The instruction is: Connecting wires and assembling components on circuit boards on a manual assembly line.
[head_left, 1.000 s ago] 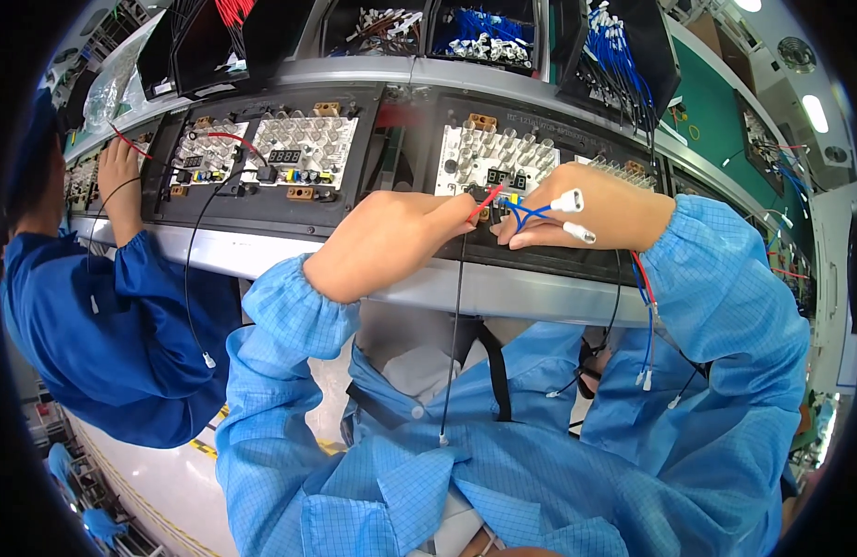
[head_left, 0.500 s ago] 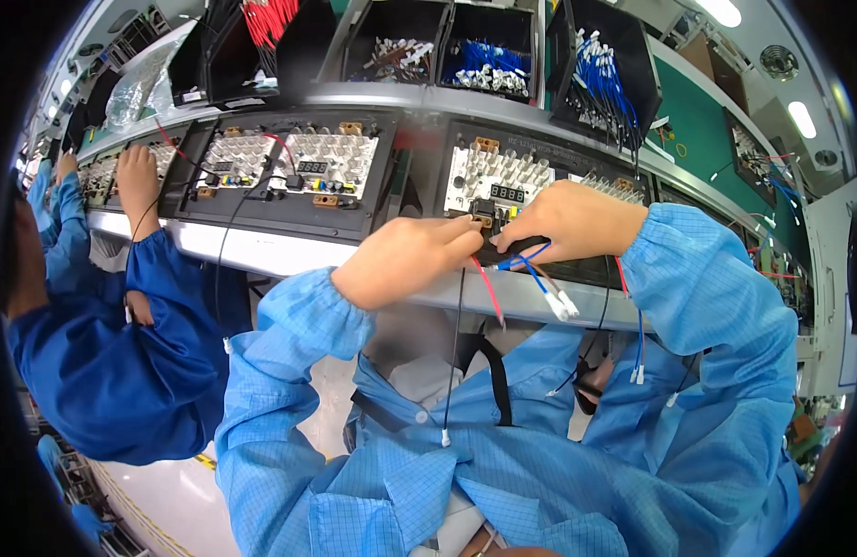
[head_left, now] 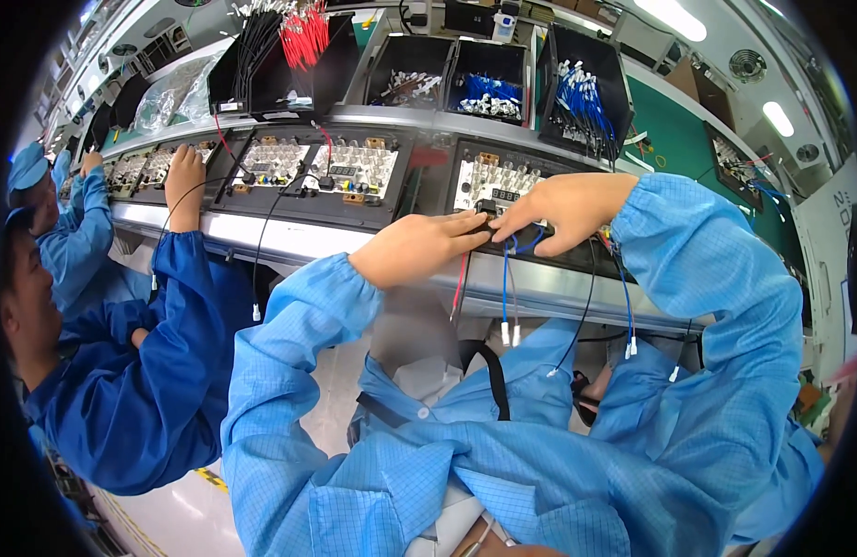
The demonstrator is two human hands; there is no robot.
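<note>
Both hands work at the front edge of a white circuit board (head_left: 466, 190) with clear upright cylinders, a digit display and a black block component. My left hand (head_left: 419, 249) reaches in from the left, its fingers pressed together at the block; what its fingertips hold is hidden. My right hand (head_left: 577, 212) rests its fingertips on the same spot, thumb spread apart. Between the hands hang a red wire (head_left: 461, 283) and blue wire (head_left: 505, 288) beside a brown wire with white connectors (head_left: 515, 332). A blue loop lies under the right hand.
Similar boards (head_left: 275, 162) sit in black trays along the metal rail (head_left: 298, 237), leftward. Behind stand black bins (head_left: 405, 56) of red, black, brown and blue wires. A co-worker in dark blue (head_left: 141, 390) works at my left; others sit beyond. Black wires (head_left: 257, 278) dangle over the rail.
The blue and brown wires now hang straight down instead of slanting right. My right thumb has spread away from the fingers. The view has shifted, showing more of the bins and the co-workers.
</note>
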